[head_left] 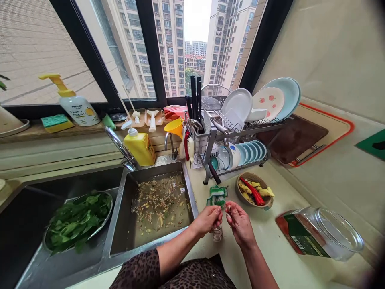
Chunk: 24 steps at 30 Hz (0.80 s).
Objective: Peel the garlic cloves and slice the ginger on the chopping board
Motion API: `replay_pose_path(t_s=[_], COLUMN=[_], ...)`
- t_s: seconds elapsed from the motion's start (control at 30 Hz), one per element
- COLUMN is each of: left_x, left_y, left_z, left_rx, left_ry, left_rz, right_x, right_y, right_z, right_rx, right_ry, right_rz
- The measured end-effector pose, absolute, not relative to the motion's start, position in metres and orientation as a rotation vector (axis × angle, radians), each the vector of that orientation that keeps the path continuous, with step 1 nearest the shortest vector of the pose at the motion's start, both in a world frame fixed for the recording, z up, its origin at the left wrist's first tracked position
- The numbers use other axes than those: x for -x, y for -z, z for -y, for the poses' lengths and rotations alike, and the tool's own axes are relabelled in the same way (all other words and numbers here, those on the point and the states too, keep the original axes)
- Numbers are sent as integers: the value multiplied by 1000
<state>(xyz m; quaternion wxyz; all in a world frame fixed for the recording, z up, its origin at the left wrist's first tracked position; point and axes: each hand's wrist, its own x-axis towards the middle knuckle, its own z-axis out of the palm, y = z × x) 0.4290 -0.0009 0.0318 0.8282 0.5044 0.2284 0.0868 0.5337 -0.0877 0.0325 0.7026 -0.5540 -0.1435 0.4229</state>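
Note:
Just right of the sink, over the counter, my left hand [207, 220] is closed, fingers curled in and thumb pressed on top. My right hand [240, 224] faces it a short gap away, thumb and fingertips pinched together. A tiny brownish bit shows at the right fingertips, too small to name; what the left fingers hold, if anything, is hidden. Right behind the hands lies a green and white scrubbing cloth [217, 195]. Below my left hand stands a small clear glass jar [217, 234], partly covered by the hand.
Left is a sink basin [116, 224] of cloudy water with floating scraps, then leafy greens [80, 220] in a bowl. A basket [251, 208] holds a red chili [254, 192] and ginger-like roots. A large clear jar [319, 233] lies right; a dish rack [210, 154] stands behind.

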Motion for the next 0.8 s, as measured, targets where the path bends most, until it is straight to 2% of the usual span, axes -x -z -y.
replay_pose_path(t_s=[0.3, 0.43, 0.8], left_x=[-428, -428, -419], left_y=[-48, -48, -48], left_z=[2, 2, 2], left_rx=[-689, -636, -343], left_ry=[196, 206, 253], left_rz=[-350, -330, -312], right_x=[-525, -530, -518], right_y=[-48, -52, -48], right_z=[96, 96, 89], right_rx=[1585, 1606, 1668], right_ry=[-562, -474, -279], right_rz=[961, 1157, 1261])
